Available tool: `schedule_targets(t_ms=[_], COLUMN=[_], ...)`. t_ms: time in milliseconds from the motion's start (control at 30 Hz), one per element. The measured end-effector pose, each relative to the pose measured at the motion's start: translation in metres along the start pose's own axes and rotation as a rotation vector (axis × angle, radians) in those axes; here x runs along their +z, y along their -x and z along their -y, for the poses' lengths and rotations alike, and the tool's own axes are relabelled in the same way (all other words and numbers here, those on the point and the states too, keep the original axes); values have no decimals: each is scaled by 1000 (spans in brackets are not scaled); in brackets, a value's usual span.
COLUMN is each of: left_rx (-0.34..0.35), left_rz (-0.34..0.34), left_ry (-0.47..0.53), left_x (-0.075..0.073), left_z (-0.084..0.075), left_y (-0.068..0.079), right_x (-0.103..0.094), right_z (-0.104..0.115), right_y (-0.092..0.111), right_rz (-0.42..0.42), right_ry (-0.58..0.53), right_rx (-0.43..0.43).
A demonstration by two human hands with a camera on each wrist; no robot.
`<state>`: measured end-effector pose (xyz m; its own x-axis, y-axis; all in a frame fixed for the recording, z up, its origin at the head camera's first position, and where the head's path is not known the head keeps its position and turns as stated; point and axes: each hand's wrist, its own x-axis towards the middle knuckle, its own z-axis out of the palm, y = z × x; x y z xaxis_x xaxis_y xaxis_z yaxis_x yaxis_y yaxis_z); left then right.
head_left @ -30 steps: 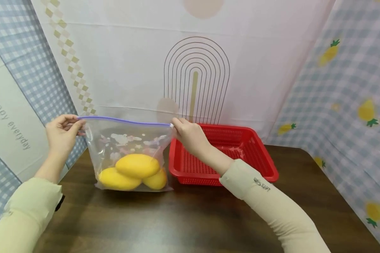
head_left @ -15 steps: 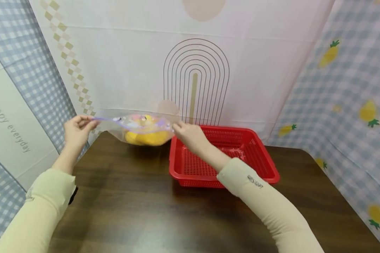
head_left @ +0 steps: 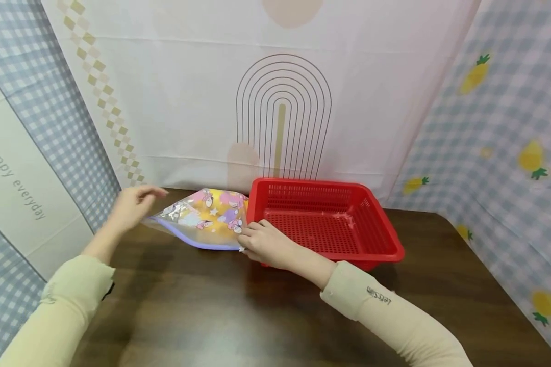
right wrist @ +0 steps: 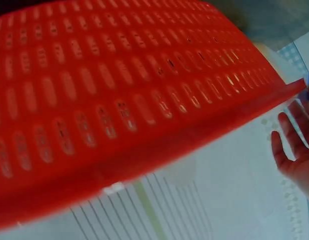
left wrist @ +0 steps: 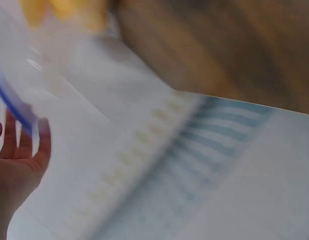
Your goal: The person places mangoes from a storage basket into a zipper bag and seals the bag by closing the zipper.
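A clear printed zip bag (head_left: 213, 216) lies tipped over on the table, against the left side of the red basket (head_left: 392, 243). Its blue-purple zip edge faces the near side. Yellow shows through its print; the mangoes (left wrist: 64, 6) inside are blurred in the left wrist view. My right hand (head_left: 268, 245) pinches the right end of the zip edge by the white slider; in the right wrist view its thumb is cut off. Just above the bag's left corner is my left hand (head_left: 132, 208), fingers extended and holding nothing.
The red perforated basket stands at the right hand, close to the wall, with nothing visible inside. A dark wooden table (head_left: 202, 316) extends in front. Patterned cloth (head_left: 193, 102) hangs behind, and checked cloth hangs at both sides.
The bag, held upright by both hands, has swung back and been laid down, mangoes toward the wall. My left hand has let go of its corner; the right hand has come lower.
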<state>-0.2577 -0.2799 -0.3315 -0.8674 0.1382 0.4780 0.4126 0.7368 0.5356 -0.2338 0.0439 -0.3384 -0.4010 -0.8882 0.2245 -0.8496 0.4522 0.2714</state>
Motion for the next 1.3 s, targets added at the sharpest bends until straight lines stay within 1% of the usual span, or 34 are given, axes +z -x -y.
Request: schedule_targets(t_ms=[33,67,133,167,233,300,367,433,533,633,700,800,867,967,1033,1133,1200,1300], left_rx=[15,21,16,10,-14,-40,-68,-83,-92,-83,-72,-82,-92,-115,-124,-152,-166,-177], left_rz=[45,106,226,261,306,328,335,346,335,309,275,216,196,215,244,275,278,279], left_ry=[-64,-116,-219,-265,-352,-424,-445,-445,-439,-466,-481,-459,-446,-430,-421,-380,-349,-320], left_x=[9,19,42,54,78,98,113,123,130,137,143,150,151,152,154,153,151,146], left_z=[-8,-15,-26,-29,-32,-29,-23,-19,-18,-25,-31,-37,-38,-37,-35,-31,-29,-26], left_y=[-7,-15,-28,-35,-44,-49,-48,-44,-35,-25,-16,-2,6,9,9,7,7,6], right_x=[0,0,1,1,0,-1,-3,-6,-10,-12,-11,-9,-9,-9,-9,-7,-5,1], right_z=[0,-1,-3,-4,-8,-14,-22,-31,-48,-66,-75,-84,-89,-98,-105,-117,-125,-133], right_y=[1,1,3,4,7,14,24,36,58,84,102,124,136,150,158,169,176,188], right_rz=[6,7,-4,-15,-40,-52,-65,-83,-142,-219,-251,-282,-302,-383,-450,-537,-568,-587], right_ry=[-25,-50,-93,-107,-151,-203,-257,-302,-342,-340,-331,-305,-290,-276,-261,-258,-256,-261], right_rx=[-6,-17,-44,-56,-65,-38,12,73,166,254,317,396,438,494,538,614,664,725])
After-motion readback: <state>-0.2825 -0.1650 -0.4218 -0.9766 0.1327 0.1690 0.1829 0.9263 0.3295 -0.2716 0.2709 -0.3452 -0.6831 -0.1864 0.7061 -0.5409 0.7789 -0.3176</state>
